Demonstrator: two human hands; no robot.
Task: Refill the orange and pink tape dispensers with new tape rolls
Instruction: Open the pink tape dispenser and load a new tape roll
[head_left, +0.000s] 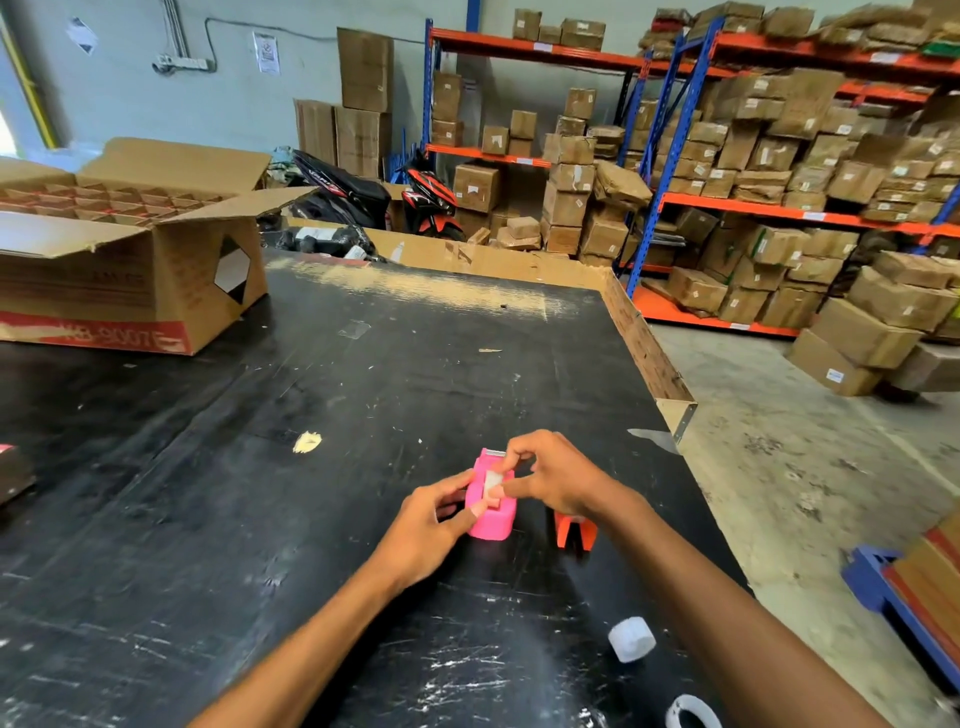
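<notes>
The pink tape dispenser (491, 512) stands upright on the black tabletop (332, 395), near the middle of its near half, with its metal cutting edge at the far end. A pale strip of tape (492, 480) shows on its top, and both hands meet there. The left hand (431, 525) is curled against the dispenser's left side, its thumb and fingertips pressed to the pink body and the top opening. The right hand (553, 480) comes in from the right, fingers bent and pinched together over the tape near the cutting edge; how firmly it grips the strip I cannot tell.

Just beside the pink one, to its right and partly hidden under the right wrist, stands the orange tape dispenser (575, 532); only its near end shows.

Nearer the person, by the right forearm, a white tape roll (631, 639) lies on the tabletop, and another white ring (693, 713) shows at the bottom edge, cut off by the frame.

Further out, an open cardboard box (130, 260) with a divider grid inside sits on the tabletop's far left corner. Beyond the tabletop, a black and red scooter (431, 200) is parked against blue and orange shelving (670, 130) stacked with cartons.
</notes>
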